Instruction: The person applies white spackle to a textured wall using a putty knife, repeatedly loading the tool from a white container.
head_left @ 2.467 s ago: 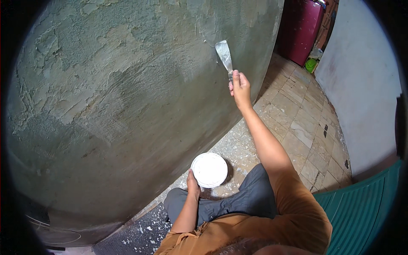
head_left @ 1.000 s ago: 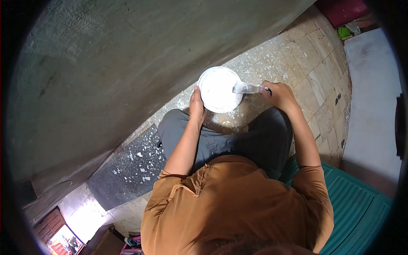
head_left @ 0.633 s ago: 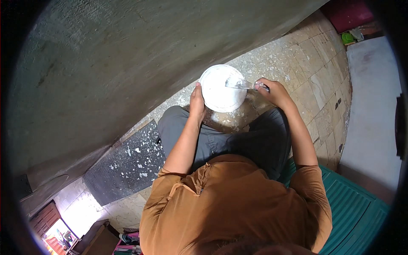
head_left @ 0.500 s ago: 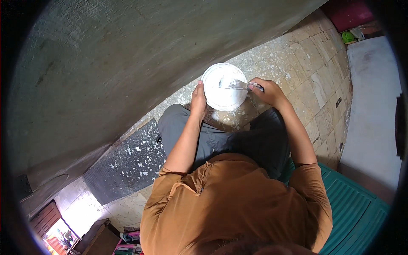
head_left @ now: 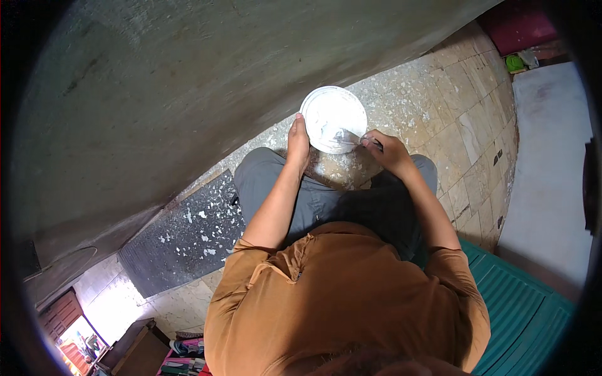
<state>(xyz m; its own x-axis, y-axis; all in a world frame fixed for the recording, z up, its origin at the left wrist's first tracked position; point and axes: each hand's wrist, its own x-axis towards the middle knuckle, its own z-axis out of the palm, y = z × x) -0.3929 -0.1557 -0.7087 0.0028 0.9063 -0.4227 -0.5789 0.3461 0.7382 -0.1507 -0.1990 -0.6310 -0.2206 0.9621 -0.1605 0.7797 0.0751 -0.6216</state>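
Note:
A round white tub [head_left: 334,89] with white paste in it is held out in front of my knees; its depth I cannot make out. Around its left side wraps my left hand [head_left: 298,144], the thumb up at the rim. My right hand [head_left: 387,150] is closed on the handle of a putty knife [head_left: 351,135]. The knife's blade lies over the lower right part of the tub, in or against the paste. Glare washes out much of the paste, and my fingers cover most of the handle.
A bare grey-green wall [head_left: 175,94] rises close on the left and ahead. White flakes dot the tiled floor [head_left: 464,125] and a dark mat [head_left: 188,232]. At the right are a green plastic seat [head_left: 514,301] and a pale panel [head_left: 545,169].
The putty knife and my right hand have come nearer to me, from the tub's middle right to its lower right. The tub sits slightly higher in view. My right knee has swung outward.

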